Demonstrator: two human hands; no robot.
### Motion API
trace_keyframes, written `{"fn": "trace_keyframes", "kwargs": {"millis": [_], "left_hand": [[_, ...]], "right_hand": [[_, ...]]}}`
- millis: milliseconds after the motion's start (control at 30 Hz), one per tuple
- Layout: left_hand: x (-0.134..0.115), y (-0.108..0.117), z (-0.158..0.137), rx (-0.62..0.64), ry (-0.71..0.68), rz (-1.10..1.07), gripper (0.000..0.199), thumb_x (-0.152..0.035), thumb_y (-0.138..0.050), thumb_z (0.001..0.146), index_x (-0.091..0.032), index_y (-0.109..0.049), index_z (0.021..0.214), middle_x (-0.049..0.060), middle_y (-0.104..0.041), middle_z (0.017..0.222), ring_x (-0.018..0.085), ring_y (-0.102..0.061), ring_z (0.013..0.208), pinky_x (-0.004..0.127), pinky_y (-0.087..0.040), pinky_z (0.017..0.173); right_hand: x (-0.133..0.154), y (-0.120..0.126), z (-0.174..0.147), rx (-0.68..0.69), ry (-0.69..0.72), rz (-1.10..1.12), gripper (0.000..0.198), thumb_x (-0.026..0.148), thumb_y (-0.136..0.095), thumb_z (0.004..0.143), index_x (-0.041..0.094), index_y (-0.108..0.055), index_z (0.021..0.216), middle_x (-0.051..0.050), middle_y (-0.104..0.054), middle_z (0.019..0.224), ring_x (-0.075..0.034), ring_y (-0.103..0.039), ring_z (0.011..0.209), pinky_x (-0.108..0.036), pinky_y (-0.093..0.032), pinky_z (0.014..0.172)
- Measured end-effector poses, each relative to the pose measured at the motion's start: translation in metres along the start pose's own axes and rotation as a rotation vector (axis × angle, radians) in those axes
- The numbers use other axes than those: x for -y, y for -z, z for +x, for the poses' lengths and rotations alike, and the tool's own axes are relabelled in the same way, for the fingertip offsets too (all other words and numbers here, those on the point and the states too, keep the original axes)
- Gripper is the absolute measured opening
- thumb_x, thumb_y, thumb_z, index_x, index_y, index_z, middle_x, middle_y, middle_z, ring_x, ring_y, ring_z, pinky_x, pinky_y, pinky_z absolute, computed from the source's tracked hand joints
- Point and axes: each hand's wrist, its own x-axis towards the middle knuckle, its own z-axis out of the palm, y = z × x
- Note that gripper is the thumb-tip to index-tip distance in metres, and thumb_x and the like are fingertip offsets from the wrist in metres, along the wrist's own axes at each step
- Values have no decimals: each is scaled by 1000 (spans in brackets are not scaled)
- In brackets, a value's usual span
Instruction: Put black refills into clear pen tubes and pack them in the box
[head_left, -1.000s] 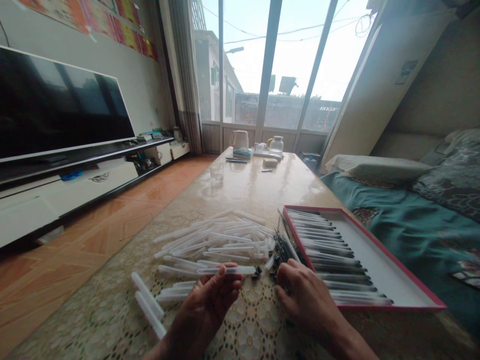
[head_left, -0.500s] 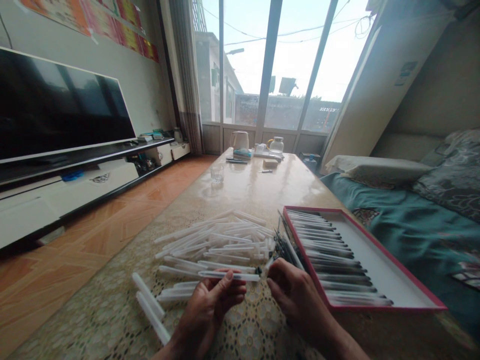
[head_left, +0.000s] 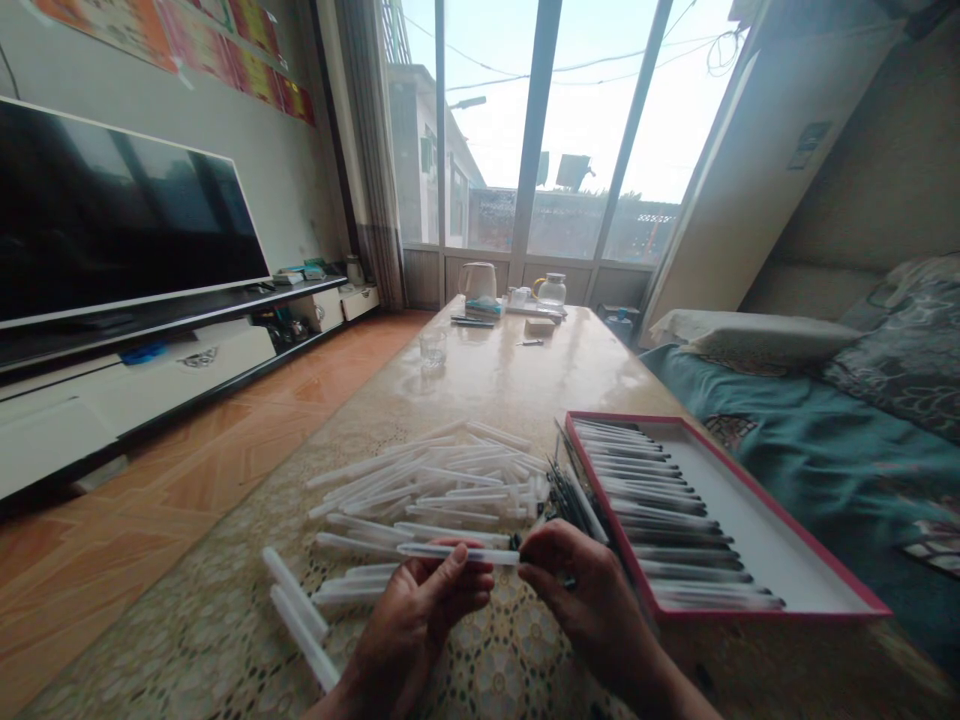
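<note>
My left hand is closed around a translucent white pen barrel, held level with its tip to the left, thumb on top. At the barrel's right end my right hand is closed in a pinch. A small dark piece shows below its fingers, mostly hidden, so I cannot make out what they hold. Beyond the left hand lies a pile of white pen barrels. Thin dark refills lie behind the right hand. To the right, a red-rimmed box holds a row of pens with dark ends.
Loose white tubes lie at the table's left side. Further back stand a drinking glass, a glass jug and a kettle. A patterned cloth covers the near table. The sofa borders the right.
My right hand has moved slightly left, and its fingertips now meet the right end of the pen barrel. The left hand keeps its hold, almost still.
</note>
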Motion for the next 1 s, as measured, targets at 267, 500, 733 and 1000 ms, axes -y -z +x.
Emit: {"fn": "trace_keyframes", "kwargs": {"millis": [267, 500, 733, 1000], "left_hand": [[3, 0, 5, 5, -5, 25, 22, -26, -77, 61, -11, -70, 75, 7, -72, 62, 15, -66, 58, 24, -53, 59], [2, -1, 5, -4, -4, 35, 21, -26, -77, 62, -11, -71, 76, 6, -73, 63, 14, -67, 59, 23, -53, 60], [1, -1, 4, -9, -11, 29, 19, -24, -75, 64, -12, -70, 77, 6, -73, 64, 15, -67, 61, 23, -53, 61], [3, 2, 7, -1, -22, 55, 18, -25, -75, 65, -12, -70, 77, 6, -73, 64, 15, -67, 61, 24, -53, 61]], "right_hand": [[-10, -8, 0, 28, -230, 230, 24, 36, -59, 80, 14, -62, 73, 0, -58, 58, -9, -51, 44, -18, -40, 43], [-11, -9, 1, 84, -196, 253, 39, 47, -39, 89, 14, -58, 82, -1, -59, 61, -6, -50, 38, -16, -35, 37], [-15, -8, -1, 161, -145, 184, 29, 42, -43, 89, 17, -50, 76, 0, -60, 63, -6, -49, 40, -15, -37, 38], [-16, -7, 0, 174, -87, 57, 29, 42, -38, 91, 18, -50, 82, 0, -63, 56, -9, -52, 43, -17, -37, 45]]}}
